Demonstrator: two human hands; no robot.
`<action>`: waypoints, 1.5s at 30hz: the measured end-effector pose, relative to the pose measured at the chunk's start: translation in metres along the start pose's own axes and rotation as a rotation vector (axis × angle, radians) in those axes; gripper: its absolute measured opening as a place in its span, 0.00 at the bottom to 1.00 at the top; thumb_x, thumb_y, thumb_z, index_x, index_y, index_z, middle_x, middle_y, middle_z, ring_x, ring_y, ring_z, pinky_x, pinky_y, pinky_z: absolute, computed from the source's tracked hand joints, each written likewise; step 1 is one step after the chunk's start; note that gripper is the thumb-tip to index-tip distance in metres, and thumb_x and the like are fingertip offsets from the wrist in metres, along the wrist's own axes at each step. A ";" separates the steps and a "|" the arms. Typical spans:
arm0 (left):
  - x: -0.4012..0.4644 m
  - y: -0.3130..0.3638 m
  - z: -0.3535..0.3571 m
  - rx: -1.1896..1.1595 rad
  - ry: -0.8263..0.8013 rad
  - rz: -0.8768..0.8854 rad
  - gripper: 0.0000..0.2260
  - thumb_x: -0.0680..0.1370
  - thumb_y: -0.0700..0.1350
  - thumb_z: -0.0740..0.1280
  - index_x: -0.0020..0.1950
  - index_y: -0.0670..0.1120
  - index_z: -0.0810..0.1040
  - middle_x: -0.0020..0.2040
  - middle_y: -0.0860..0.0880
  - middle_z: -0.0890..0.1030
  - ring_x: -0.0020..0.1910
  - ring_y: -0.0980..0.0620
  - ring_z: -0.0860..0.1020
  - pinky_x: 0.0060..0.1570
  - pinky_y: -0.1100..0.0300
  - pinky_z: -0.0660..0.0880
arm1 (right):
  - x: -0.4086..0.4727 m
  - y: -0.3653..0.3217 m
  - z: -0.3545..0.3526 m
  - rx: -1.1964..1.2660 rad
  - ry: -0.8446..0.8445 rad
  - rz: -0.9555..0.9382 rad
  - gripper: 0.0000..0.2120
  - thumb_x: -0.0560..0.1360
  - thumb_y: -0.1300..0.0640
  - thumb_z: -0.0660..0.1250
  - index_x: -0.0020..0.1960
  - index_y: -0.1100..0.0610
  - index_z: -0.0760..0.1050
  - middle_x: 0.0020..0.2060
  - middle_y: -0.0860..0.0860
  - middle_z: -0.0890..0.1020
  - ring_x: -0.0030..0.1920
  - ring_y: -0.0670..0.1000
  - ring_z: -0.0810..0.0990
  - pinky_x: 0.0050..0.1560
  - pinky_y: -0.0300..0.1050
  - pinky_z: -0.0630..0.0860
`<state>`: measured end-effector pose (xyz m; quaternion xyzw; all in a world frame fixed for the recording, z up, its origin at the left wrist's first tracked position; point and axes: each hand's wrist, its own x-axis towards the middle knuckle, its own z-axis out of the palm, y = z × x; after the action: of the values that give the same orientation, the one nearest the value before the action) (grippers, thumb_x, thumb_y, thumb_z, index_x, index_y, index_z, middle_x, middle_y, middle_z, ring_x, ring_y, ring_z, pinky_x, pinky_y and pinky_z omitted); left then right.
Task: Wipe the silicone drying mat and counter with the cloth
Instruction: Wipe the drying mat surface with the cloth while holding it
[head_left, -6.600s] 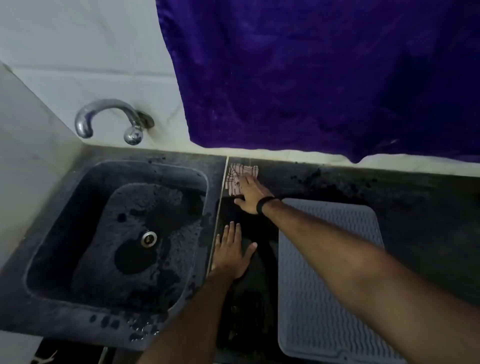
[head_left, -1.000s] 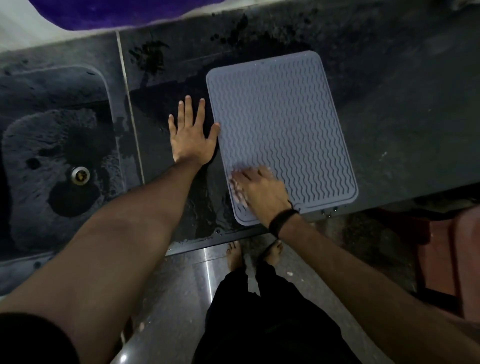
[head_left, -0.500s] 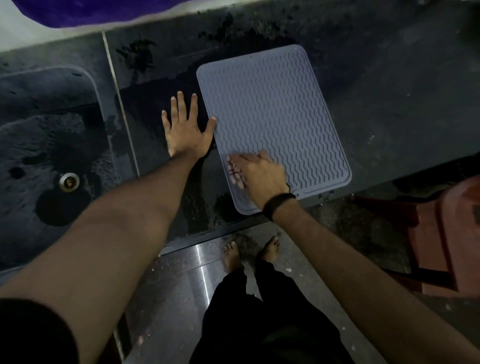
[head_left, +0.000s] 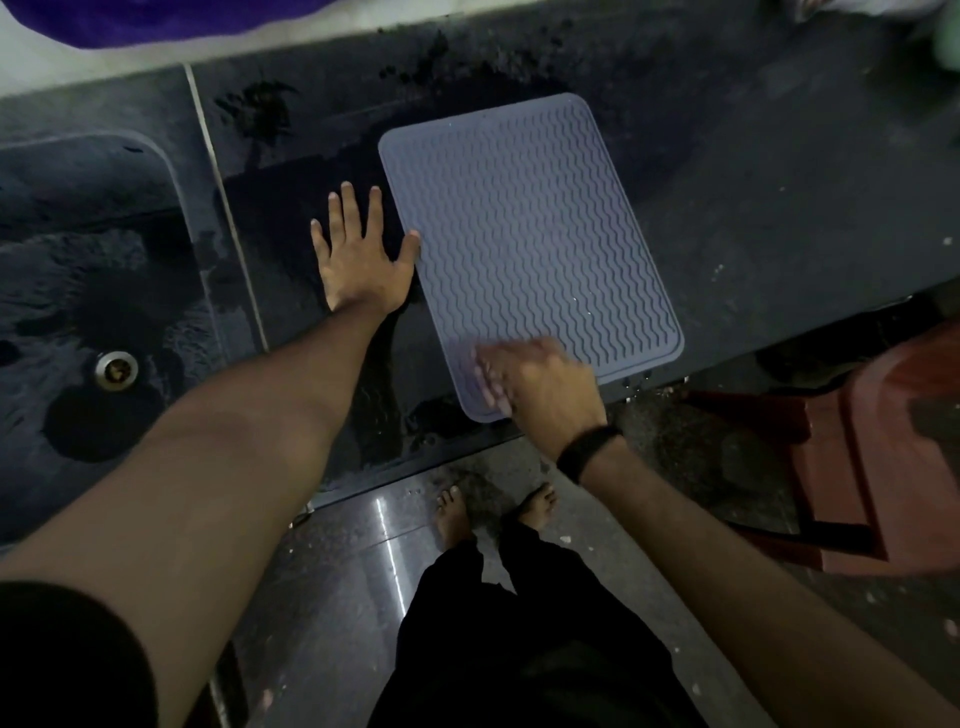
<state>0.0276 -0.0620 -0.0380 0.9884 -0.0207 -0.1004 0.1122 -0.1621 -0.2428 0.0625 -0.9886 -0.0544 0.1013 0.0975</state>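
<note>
Under the right hand (head_left: 540, 387), at the mat's near corner, the cloth cannot be seen; the hand is motion-blurred, so its grip cannot be told. The silicone drying mat (head_left: 524, 244) lies flat on the counter (head_left: 779, 208), its left edge touching the thumb of the left hand (head_left: 358, 260), which rests flat with fingers spread on wet counter just beside it. Risks:

- The mat's near edge lies at the counter's front lip, beneath the right hand. A stroke toward the body probably drags the mat over the lip.
- The left hand only braces the edge. A sideways stroke away from it probably slides the mat on the wet surface.
- Water pushed forward may drip onto the floor (head_left: 363, 571) by the bare feet (head_left: 457, 514).
</note>
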 end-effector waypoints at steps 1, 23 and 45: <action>0.000 0.000 0.000 0.004 -0.001 -0.001 0.35 0.82 0.68 0.45 0.84 0.53 0.45 0.84 0.46 0.42 0.83 0.46 0.40 0.80 0.42 0.39 | 0.020 0.002 -0.005 0.008 0.061 0.008 0.20 0.75 0.59 0.66 0.66 0.48 0.72 0.61 0.49 0.79 0.62 0.54 0.73 0.50 0.51 0.79; 0.003 0.000 0.005 0.013 0.026 -0.008 0.36 0.81 0.69 0.44 0.84 0.52 0.46 0.84 0.46 0.43 0.83 0.46 0.41 0.80 0.42 0.39 | 0.022 0.005 -0.006 0.049 0.006 -0.040 0.20 0.76 0.56 0.65 0.67 0.48 0.71 0.62 0.49 0.77 0.59 0.54 0.77 0.45 0.48 0.79; 0.003 -0.002 0.007 -0.031 0.041 0.013 0.35 0.81 0.69 0.43 0.84 0.52 0.47 0.84 0.45 0.44 0.83 0.45 0.42 0.79 0.41 0.39 | 0.017 -0.001 0.001 -0.022 0.062 0.055 0.24 0.71 0.60 0.69 0.66 0.48 0.72 0.60 0.48 0.79 0.57 0.56 0.76 0.41 0.50 0.78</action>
<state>0.0289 -0.0614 -0.0461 0.9883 -0.0231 -0.0795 0.1285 -0.1459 -0.2398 0.0581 -0.9934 -0.0255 0.0728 0.0853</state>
